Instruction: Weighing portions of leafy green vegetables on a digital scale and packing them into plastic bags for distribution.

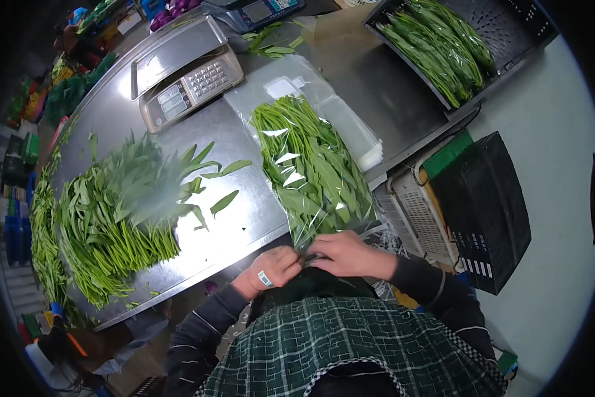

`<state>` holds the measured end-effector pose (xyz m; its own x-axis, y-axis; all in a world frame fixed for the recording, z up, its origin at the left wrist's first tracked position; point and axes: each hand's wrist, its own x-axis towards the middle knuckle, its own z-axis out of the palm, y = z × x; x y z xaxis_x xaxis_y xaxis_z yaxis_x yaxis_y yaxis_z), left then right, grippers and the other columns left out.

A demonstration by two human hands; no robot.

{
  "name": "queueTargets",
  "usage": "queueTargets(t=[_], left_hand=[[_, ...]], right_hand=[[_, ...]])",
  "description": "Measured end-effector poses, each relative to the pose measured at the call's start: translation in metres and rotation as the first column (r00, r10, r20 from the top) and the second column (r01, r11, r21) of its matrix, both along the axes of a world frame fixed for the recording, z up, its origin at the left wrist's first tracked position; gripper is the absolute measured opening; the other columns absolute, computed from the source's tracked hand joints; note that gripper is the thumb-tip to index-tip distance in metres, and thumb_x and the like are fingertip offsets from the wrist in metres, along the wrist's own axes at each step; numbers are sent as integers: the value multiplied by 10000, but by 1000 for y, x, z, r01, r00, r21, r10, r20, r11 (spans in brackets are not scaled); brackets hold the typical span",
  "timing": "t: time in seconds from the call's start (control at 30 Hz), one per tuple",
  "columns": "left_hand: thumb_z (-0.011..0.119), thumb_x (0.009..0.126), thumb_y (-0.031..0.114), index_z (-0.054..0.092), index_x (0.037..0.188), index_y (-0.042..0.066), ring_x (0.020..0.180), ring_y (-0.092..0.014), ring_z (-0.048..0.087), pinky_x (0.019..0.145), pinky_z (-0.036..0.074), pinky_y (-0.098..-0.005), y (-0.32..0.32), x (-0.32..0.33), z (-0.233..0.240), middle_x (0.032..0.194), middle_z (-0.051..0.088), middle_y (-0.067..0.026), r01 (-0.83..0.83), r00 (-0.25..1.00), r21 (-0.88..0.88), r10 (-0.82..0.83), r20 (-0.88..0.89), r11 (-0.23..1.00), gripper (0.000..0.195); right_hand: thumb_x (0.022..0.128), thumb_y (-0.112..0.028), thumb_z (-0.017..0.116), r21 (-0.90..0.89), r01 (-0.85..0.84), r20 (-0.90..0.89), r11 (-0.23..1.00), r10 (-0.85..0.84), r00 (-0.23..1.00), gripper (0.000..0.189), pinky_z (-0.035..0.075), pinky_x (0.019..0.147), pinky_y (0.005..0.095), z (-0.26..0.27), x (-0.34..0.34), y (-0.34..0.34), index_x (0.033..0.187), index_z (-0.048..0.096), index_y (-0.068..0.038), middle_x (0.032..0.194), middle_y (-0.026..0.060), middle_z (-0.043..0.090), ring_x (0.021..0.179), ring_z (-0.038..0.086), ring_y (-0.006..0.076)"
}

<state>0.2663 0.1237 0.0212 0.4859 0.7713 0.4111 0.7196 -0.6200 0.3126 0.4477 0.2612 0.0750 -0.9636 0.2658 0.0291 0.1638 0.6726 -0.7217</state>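
Note:
A clear plastic bag of leafy water spinach (pixel 317 168) lies at the near edge of the steel table, stems away from me and leaves toward me. Its gathered end hangs over the edge at my waist. My left hand (pixel 277 265) pinches that end, and a small printed sticker is on the back of the hand. From the other side, my right hand (pixel 344 253) grips the same twisted plastic; the fingertips nearly meet. Beneath the bag lies a stack of flat clear bags (pixel 349 119), with white paper labels (pixel 282 87) at its far end.
Loose water spinach (pixel 119 213) is heaped on the steel table (pixel 248 213) at left. A price scale (pixel 193 89) stands behind it, another scale (pixel 258 12) farther back. Bagged greens (pixel 436 49) fill part of a black crate (pixel 506 34). Stacked crates (pixel 481 213) stand right. A person (pixel 74 347) is lower left.

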Motion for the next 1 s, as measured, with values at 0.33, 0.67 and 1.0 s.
queueTargets(t=[0.33, 0.67, 1.0], left_hand=[[606, 611, 63, 567, 866, -7, 711, -229, 567, 581, 504, -317, -16, 9, -4, 856, 539, -100, -149, 988, 30, 148, 38, 988, 268], [622, 606, 54, 576, 883, -11, 776, -239, 600, 626, 518, -299, -22, -1, -8, 908, 567, -122, -209, 978, 57, 208, 29, 976, 289], [618, 585, 82, 576, 813, -1, 713, -222, 575, 583, 504, -295, -21, 7, -11, 867, 556, -106, -217, 976, 97, 213, 50, 971, 246]], right_hand=[[735, -177, 623, -129, -189, 173, 973, 210, 962, 147, 475, 611, 439, -33, -15, -20, 766, 570, -44, 688, 152, 612, 686, 620, 341], [798, -276, 635, -166, -23, 268, 986, 68, 961, 223, 462, 548, 446, -53, 75, -37, 867, 555, -79, 636, 131, 596, 610, 604, 348], [730, -155, 642, -196, -195, 146, 961, 225, 963, 178, 472, 597, 459, -50, -26, -19, 841, 560, -42, 660, 174, 601, 648, 606, 377]])
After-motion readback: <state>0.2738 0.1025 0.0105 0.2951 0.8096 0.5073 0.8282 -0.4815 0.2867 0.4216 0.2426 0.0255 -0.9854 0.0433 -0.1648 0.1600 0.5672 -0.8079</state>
